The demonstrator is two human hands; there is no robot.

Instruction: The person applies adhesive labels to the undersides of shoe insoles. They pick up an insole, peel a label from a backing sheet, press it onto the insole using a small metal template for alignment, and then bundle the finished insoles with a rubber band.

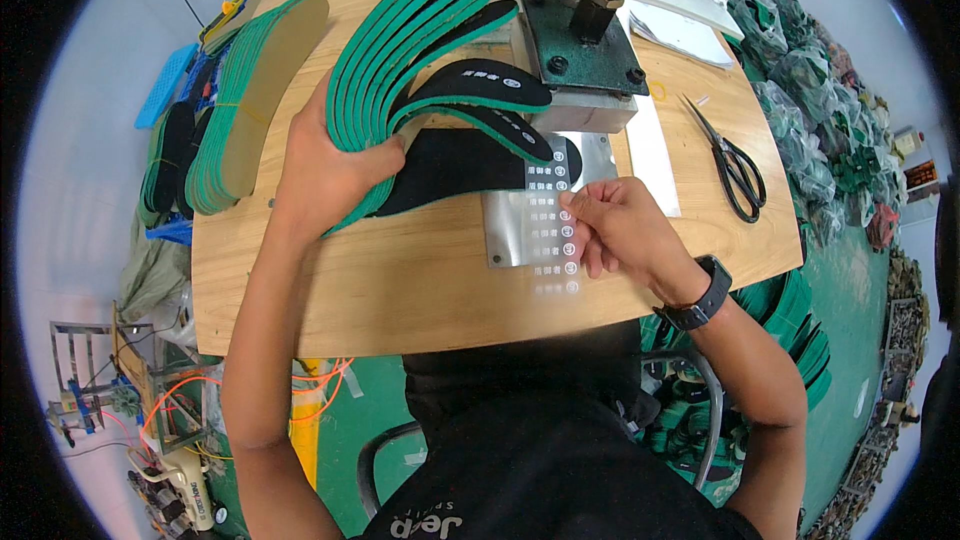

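My left hand [335,165] is closed round a fanned stack of green-edged black insoles [375,60], its thumb pressed over their near side. Two insoles hang lower than the rest of the fan, and white marks show on their black heels. The lowest insole [455,162] reaches over a flat metal plate [508,235] under a press. Between the thumb and fingers of my right hand [630,235] is a clear strip of white-printed transfers [548,245]. The strip's far end lies over the tip of that insole, and its near end extends over the table.
The press's dark block [578,45] sits just beyond the plate. Black scissors [735,165] lie at the right of the wooden table [400,315]. Bundled insoles [245,105] stand on the left. Bagged insoles [800,140] are heaped beyond the right edge.
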